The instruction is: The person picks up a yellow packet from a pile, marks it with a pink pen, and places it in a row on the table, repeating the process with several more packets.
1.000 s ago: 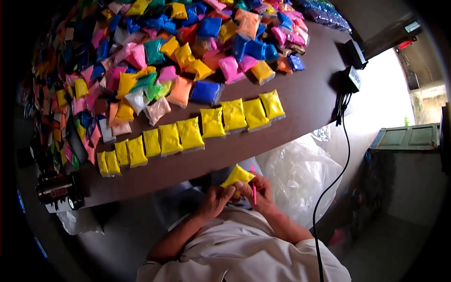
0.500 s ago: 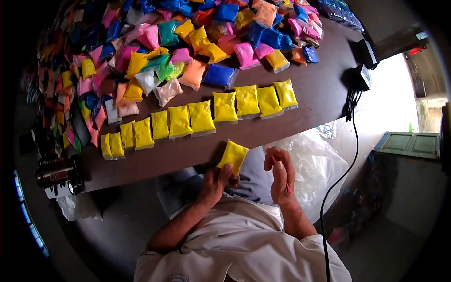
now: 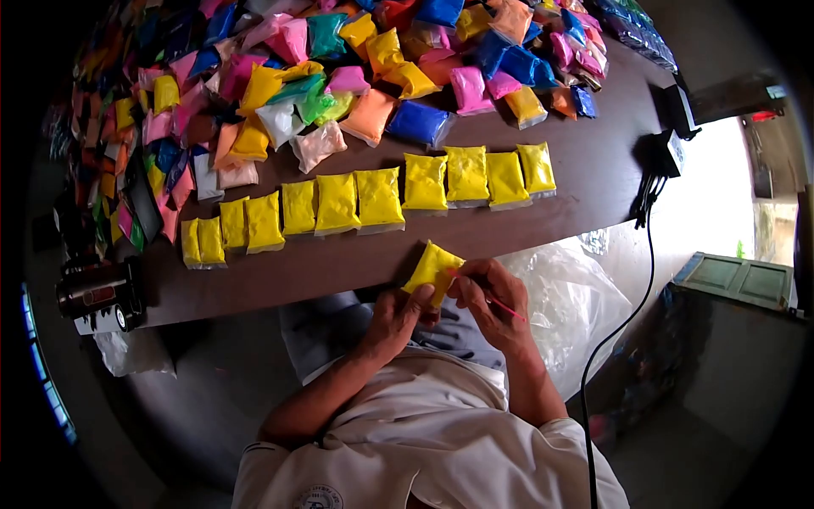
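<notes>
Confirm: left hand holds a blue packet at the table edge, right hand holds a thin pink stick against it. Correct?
Not quite: the packet is yellow, not blue, as the head view shows. The rest stands: the left hand holds it at the table edge, and the right hand holds a thin pink stick against it.

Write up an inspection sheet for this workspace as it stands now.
Surface: dark brown table.
Job's things: yellow packet, thin pink stick.
Clutter: row of yellow packets along the near edge; mixed-colour packet heap behind; dark device at left edge.
Grips: left hand holds the yellow packet; right hand holds the stick at it.
Cables: black cable hangs off the table from adapters.
Surroundings: clear plastic bag below the table.
</notes>
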A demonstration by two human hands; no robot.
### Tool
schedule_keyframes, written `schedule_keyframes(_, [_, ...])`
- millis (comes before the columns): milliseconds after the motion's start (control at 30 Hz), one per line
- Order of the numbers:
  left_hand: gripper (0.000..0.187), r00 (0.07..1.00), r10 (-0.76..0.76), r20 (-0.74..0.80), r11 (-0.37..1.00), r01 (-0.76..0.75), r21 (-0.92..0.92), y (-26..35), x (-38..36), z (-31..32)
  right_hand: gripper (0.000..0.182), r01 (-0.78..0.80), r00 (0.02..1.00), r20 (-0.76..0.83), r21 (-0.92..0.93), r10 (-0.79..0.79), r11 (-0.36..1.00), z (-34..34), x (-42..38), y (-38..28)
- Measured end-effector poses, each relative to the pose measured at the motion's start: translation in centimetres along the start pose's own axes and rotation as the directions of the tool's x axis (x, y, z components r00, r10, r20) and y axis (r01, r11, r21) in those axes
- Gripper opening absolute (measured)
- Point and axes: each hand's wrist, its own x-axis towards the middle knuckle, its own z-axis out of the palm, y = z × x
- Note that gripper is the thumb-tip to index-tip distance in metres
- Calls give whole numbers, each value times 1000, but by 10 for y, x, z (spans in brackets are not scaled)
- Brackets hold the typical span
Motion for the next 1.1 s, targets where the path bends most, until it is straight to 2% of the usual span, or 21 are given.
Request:
schedule_keyframes(133, [42, 1000, 20, -2, 1000, -20, 0, -1, 1, -2, 9, 1, 998, -62, 29, 1, 1000, 2, 4, 8])
schedule_keyframes(200, [42, 1000, 26, 8, 1000, -26, -2, -2, 2, -3, 8, 146, 984, -73, -205, -164, 968, -1, 5, 11])
schedule_keyframes(333, [43, 999, 35, 1, 999, -35, -18, -1, 3, -1, 8, 219, 959, -114, -282, -259, 934, 3, 6, 4])
schedule_keyframes(400, [43, 999, 41, 18, 999, -41, -22, -2, 4, -1, 11, 344, 925, -21, -385, -381, 857, 3, 7, 6])
schedule_keyframes(533, [41, 998, 40, 41, 999, -40, 1, -6, 5, -2, 12, 352, 910, -46, -440, -412, 826, 3, 12, 11])
schedule_keyframes(600, [41, 998, 48, 42, 999, -48, 12, -6, 5, -2, 12, 283, 903, -151, -494, -402, 822, 2, 16, 12])
schedule_keyframes(733, [41, 995, 97, 39, 995, -97, -10, -8, 8, 0, 12, 262, 857, -255, -532, -447, 805, 4, 17, 14])
schedule_keyframes(833, [42, 997, 75, 22, 997, -75, -23, -2, 6, 1, 13, 250, 820, -325, -539, -472, 804, -2, 18, 17])
schedule_keyframes(867, [42, 997, 76, 19, 997, -76, -23, -4, 7, 0, 13, 252, 820, -323, -538, -472, 805, -1, 17, 14])
schedule_keyframes(933, [42, 999, 25, 47, 999, -24, -34, -8, 7, -1, 14, 317, 910, -92, -474, -405, 821, 1, 11, -1])
schedule_keyframes(967, [42, 998, 28, 48, 999, -26, -33, -7, 7, -1, 14, 375, 908, 18, -479, -419, 794, 3, 12, -6])
schedule_keyframes(1067, [43, 997, 27, 68, 998, -23, -55, 1, 7, 1, 15, 335, 926, 23, -514, -378, 790, 9, 16, -8])
schedule_keyframes(1100, [44, 997, 42, 62, 998, -39, -48, -2, 8, 0, 14, 307, 923, -31, -539, -383, 784, 6, 21, -7])
